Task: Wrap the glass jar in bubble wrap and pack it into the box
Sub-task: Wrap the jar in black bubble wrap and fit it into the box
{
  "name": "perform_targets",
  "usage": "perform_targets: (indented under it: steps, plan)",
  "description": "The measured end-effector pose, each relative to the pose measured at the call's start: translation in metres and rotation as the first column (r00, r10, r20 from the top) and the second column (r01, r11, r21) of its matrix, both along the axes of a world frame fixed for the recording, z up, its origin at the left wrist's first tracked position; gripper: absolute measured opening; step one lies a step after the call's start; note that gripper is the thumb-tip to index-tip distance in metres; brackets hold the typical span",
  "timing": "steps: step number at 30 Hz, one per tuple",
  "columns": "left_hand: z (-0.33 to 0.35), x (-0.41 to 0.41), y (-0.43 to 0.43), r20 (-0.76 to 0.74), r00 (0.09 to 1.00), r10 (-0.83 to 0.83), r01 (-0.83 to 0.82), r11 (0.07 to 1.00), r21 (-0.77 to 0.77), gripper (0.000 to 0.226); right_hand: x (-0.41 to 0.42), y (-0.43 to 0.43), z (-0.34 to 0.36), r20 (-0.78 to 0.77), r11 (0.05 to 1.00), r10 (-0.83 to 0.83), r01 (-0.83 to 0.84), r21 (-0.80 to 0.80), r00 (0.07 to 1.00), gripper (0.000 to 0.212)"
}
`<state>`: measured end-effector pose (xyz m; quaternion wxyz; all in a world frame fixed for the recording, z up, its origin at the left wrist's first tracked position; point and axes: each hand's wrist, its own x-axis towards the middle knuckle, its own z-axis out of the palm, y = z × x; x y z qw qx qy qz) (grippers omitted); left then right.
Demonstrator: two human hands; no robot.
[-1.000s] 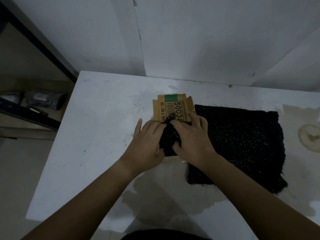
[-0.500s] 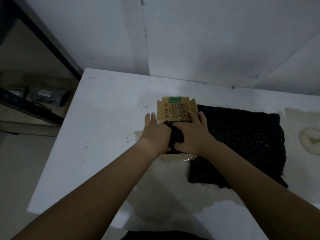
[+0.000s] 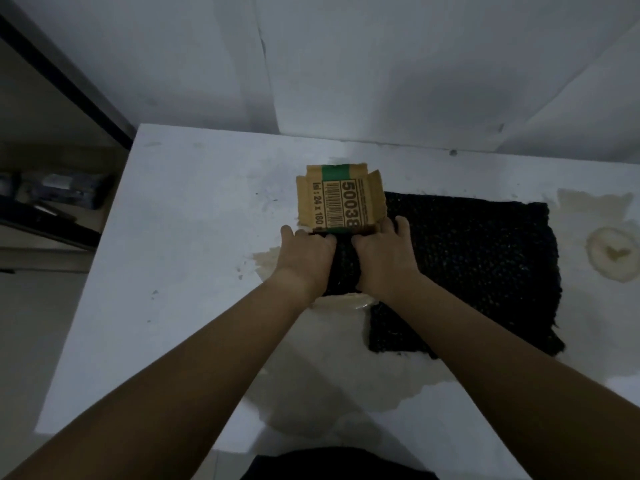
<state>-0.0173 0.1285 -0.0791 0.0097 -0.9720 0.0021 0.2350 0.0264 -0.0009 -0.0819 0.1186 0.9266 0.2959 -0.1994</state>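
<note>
A small brown cardboard box [image 3: 337,202] with a green stripe and a barcode print lies on the white table [image 3: 194,237]. Just in front of it sits a bundle of black bubble wrap [image 3: 343,268]; the glass jar is hidden inside it. My left hand [image 3: 304,259] presses the bundle's left side and my right hand [image 3: 384,261] its right side, fingertips at the box's near edge. A large sheet of black bubble wrap [image 3: 485,271] lies flat to the right.
The table's left edge drops to a floor with a dark shelf [image 3: 52,195] holding clutter. A white wall [image 3: 381,64] stands right behind the table. Yellowish stains [image 3: 613,254] mark the table at the right and near me.
Both hands have pushed the wrapped bundle forward to the box's near opening, and the grip has tightened around it. The view has shifted slightly.
</note>
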Motion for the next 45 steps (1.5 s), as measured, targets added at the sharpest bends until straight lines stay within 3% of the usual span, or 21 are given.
perform_targets:
  steps: [2,4,6,10,13,16,20,23,26,31,35,39,45]
  plan:
    - [0.015,0.000,0.011,-0.020,1.000,0.001,-0.004,0.990,-0.144,0.033,0.001,-0.003,0.002,-0.047,1.000,0.016,-0.015,0.008,0.999,0.053]
    - [0.031,-0.004,0.022,0.081,0.997,0.008,0.012,0.969,-0.247,0.024,0.005,-0.009,0.010,-0.152,1.000,0.004,-0.001,0.022,0.988,0.063]
    - [0.043,-0.018,0.029,0.106,0.993,-0.056,0.077,0.976,-0.203,0.029,0.006,-0.017,0.026,-0.217,0.998,-0.009,0.022,0.058,0.976,0.059]
    - [0.038,-0.045,0.031,0.017,0.982,-0.190,0.191,0.978,-0.084,0.067,-0.008,-0.031,0.048,-0.254,0.999,0.035,-0.029,0.027,0.966,0.046]
    - [0.032,-0.043,0.020,-0.100,0.952,-0.288,0.298,0.949,0.099,0.074,-0.013,-0.023,0.054,-0.272,0.993,0.077,-0.099,-0.068,0.959,0.043]
    - [0.027,-0.036,0.001,-0.210,0.939,-0.272,0.318,0.919,0.234,0.085,-0.008,-0.016,0.057,-0.278,0.994,0.068,-0.090,-0.068,0.958,0.038]
    - [0.019,-0.033,-0.004,-0.118,0.963,-0.243,0.263,0.942,0.206,0.088,-0.007,-0.015,0.057,-0.307,0.997,0.027,-0.046,-0.055,0.951,0.035]
    - [0.020,-0.037,-0.001,-0.087,0.965,-0.248,0.261,0.945,0.196,0.076,-0.011,-0.017,0.054,-0.354,0.995,-0.011,-0.024,-0.092,0.935,0.032]
    - [0.030,-0.048,-0.007,-0.020,0.973,-0.230,0.229,0.947,0.225,0.032,-0.015,-0.018,0.047,-0.386,0.989,-0.015,-0.044,-0.144,0.923,0.039]
    - [0.022,-0.055,-0.012,-0.131,0.978,-0.161,0.193,0.939,0.283,0.034,-0.014,-0.014,0.033,-0.461,0.967,-0.052,-0.070,-0.245,0.886,0.041]
    - [0.013,-0.048,-0.017,-0.175,0.974,-0.147,0.189,0.948,0.256,0.042,-0.025,-0.010,0.024,-0.404,0.967,-0.066,-0.042,-0.252,0.912,0.030]
    - [0.014,-0.046,-0.008,-0.114,0.979,-0.172,0.193,0.956,0.223,0.047,-0.031,-0.010,0.022,-0.325,0.977,-0.090,0.021,-0.210,0.941,0.026]
    - [0.012,-0.046,-0.002,-0.057,0.977,-0.204,0.212,0.951,0.227,0.033,-0.042,-0.024,0.016,-0.023,0.995,0.069,-0.070,-0.069,0.997,0.030]
